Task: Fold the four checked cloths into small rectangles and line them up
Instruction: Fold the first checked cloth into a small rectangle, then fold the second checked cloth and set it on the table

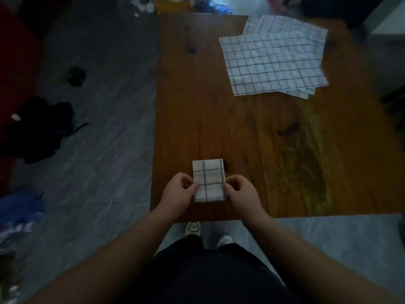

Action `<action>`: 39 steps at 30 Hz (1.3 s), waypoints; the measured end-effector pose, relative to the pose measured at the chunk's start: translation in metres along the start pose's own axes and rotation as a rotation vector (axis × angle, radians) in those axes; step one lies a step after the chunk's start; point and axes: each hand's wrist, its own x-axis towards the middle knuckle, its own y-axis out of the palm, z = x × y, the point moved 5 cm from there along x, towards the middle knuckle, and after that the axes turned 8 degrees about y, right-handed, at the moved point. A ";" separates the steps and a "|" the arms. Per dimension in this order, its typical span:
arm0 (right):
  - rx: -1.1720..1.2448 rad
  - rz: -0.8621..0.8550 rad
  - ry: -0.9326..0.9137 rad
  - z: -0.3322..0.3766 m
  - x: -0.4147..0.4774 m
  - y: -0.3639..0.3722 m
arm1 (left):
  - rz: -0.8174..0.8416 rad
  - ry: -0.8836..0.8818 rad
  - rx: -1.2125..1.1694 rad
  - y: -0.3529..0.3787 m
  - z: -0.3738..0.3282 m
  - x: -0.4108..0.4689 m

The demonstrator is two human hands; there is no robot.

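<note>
1. Left hand [179, 189] pinches the left edge of the folded cloth [208, 181] between thumb and curled fingers; right hand [238, 191] pinches the right edge in the same way.
2. Folded cloth: a small upright rectangle, white with dark grid lines, at lower centre of the frame, near the table's front edge. Whether it rests on the surface cannot be determined.
3. Table [219, 119]: brown wooden planks with dark knots, filling the centre and right of the frame.
4. Unfolded cloths [274, 55]: an overlapping pile with offset edges, lying flat at upper right, well apart from the folded cloth.
5. Floor [105, 128]: grey and streaked. On it lie a dark garment [37, 130] at left, a small dark object [75, 76] at upper left and a blue bag [19, 207] at lower left.
6. Shoes [192, 228]: a pale pair on the floor just below the table's front edge.
</note>
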 end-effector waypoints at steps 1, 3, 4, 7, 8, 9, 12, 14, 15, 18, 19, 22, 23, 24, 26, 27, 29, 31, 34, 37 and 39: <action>-0.023 0.020 0.011 -0.004 0.007 0.003 | -0.026 -0.022 0.028 0.004 0.005 0.005; -0.050 0.054 0.039 -0.014 0.023 0.008 | -0.063 -0.052 0.078 0.013 0.013 0.016; -0.059 0.065 0.052 -0.019 0.031 0.010 | -0.072 -0.058 0.112 0.018 0.017 0.021; -0.130 0.068 0.060 -0.027 0.051 0.013 | -0.076 -0.072 0.192 0.033 0.026 0.029; -0.174 0.087 0.041 -0.029 0.055 0.015 | -0.082 -0.082 0.202 0.037 0.029 0.029; -0.225 0.117 0.005 -0.031 0.057 0.018 | -0.085 -0.090 0.212 0.041 0.031 0.029; -0.382 0.196 -0.103 -0.032 0.060 0.024 | -0.076 -0.086 0.312 0.050 0.033 0.029; -0.502 0.203 -0.183 -0.032 0.063 0.027 | -0.072 -0.069 0.422 0.053 0.034 0.028; -0.553 0.200 -0.214 -0.031 0.063 0.028 | -0.078 -0.064 0.466 0.054 0.034 0.027; -0.690 0.209 -0.263 -0.028 0.062 0.027 | -0.078 -0.092 0.547 0.055 0.033 0.021; -0.746 0.216 -0.287 -0.026 0.062 0.025 | -0.079 -0.097 0.578 0.054 0.032 0.019; -0.874 0.240 -0.360 -0.011 0.056 0.013 | -0.095 -0.070 0.677 0.045 0.022 0.011; -0.898 0.239 -0.400 -0.005 0.053 0.007 | -0.112 -0.050 0.696 0.039 0.017 0.007; -0.920 0.230 -0.448 0.001 0.049 0.002 | -0.134 -0.024 0.712 0.031 0.013 0.002; -0.961 0.198 -0.545 0.016 0.039 -0.007 | -0.189 0.036 0.735 0.013 0.007 -0.009; -0.974 0.184 -0.589 0.025 0.033 -0.009 | -0.212 0.064 0.739 0.004 0.005 -0.015; -0.989 0.168 -0.654 0.043 0.020 -0.006 | -0.260 0.095 0.739 -0.017 0.002 -0.029; -0.997 0.163 -0.704 0.063 0.006 0.007 | -0.300 0.097 0.742 -0.039 0.003 -0.040; -0.986 0.188 -0.778 0.091 -0.015 0.043 | -0.328 0.086 0.771 -0.073 0.016 -0.054; -0.992 0.196 -0.834 0.117 -0.038 0.092 | -0.356 0.062 0.748 -0.120 0.035 -0.071; -1.008 0.186 -0.862 0.135 -0.054 0.132 | -0.381 0.058 0.744 -0.158 0.050 -0.084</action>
